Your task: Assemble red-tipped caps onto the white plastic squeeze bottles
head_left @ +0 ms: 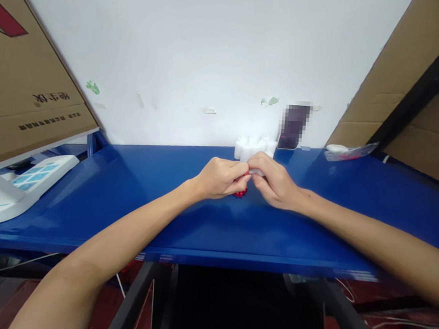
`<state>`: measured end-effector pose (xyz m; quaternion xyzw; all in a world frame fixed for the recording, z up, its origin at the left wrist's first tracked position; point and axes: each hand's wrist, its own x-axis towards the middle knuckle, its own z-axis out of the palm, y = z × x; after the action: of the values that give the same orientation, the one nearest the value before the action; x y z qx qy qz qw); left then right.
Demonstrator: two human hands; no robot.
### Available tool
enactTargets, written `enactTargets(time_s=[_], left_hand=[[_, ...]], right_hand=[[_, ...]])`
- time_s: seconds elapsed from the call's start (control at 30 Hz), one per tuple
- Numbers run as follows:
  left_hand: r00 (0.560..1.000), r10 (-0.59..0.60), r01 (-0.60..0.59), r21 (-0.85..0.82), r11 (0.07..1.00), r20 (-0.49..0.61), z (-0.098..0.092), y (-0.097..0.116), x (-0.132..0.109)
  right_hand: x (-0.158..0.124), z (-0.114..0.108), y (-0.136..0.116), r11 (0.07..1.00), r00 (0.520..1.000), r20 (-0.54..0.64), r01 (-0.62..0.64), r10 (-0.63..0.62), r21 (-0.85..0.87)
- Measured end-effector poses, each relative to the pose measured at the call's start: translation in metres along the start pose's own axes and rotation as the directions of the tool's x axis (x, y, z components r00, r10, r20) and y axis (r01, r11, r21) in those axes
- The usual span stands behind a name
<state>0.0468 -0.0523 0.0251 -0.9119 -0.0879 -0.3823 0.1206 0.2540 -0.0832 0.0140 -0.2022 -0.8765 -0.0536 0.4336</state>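
Observation:
My left hand (221, 178) and my right hand (274, 182) meet above the middle of the table, both closed. A small red piece (246, 174) shows at the tips of my left thumb and forefinger. My right fingers are wrapped round a small white bottle (257, 171), mostly hidden, whose end meets the red piece. Just behind the hands stands a cluster of small white bottles (254, 146). Several small red pieces (240, 192) lie on the blue table (214, 234), partly covered by my left hand.
A phone (293, 127), blurred out in part, leans on the white wall (212, 49). To its right lie a white object (337, 148) and a clear plastic bag (351, 152). A white power strip (26, 186) sits at left. Cardboard (34, 71) flanks the table.

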Motion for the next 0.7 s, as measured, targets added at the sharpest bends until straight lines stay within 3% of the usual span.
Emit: enactTargets(time_s=[0.1,0.2,0.3,0.37,0.5,0.57,0.63,0.7], left_hand=[[0.998,-0.057,0.056,-0.071,0.996,-0.012,-0.007,0.000,0.003],[0.983,-0.120,0.130,-0.059,0.990,0.141,-0.019,-0.010,0.003],[0.924,-0.225,0.225,0.035,0.974,0.308,-0.029,-0.030,-0.003],[0.838,-0.333,0.310,0.124,0.943,0.433,-0.034,-0.043,-0.010],[0.586,-0.456,0.425,0.225,0.877,0.670,-0.036,-0.057,-0.021],[0.486,-0.478,0.483,0.231,0.844,0.731,-0.036,-0.057,-0.022],[0.430,-0.491,0.527,0.231,0.818,0.757,-0.035,-0.055,-0.021],[0.409,-0.502,0.545,0.237,0.804,0.762,-0.034,-0.053,-0.019]], right_hand=[[-0.004,-0.004,0.007,0.998,1.000,0.010,-0.018,0.019,-0.054],[-0.007,-0.009,0.018,0.985,0.989,0.013,-0.147,0.148,-0.088],[-0.011,-0.012,0.031,0.946,0.953,-0.019,-0.303,0.303,-0.117],[-0.014,-0.013,0.041,0.927,0.936,-0.018,-0.352,0.352,-0.130],[-0.020,-0.014,0.058,0.893,0.911,-0.053,-0.413,0.410,-0.177],[-0.022,-0.015,0.066,0.893,0.917,-0.091,-0.399,0.388,-0.207],[-0.023,-0.016,0.073,0.892,0.917,-0.143,-0.396,0.372,-0.220],[-0.025,-0.018,0.079,0.877,0.901,-0.204,-0.424,0.384,-0.223]])
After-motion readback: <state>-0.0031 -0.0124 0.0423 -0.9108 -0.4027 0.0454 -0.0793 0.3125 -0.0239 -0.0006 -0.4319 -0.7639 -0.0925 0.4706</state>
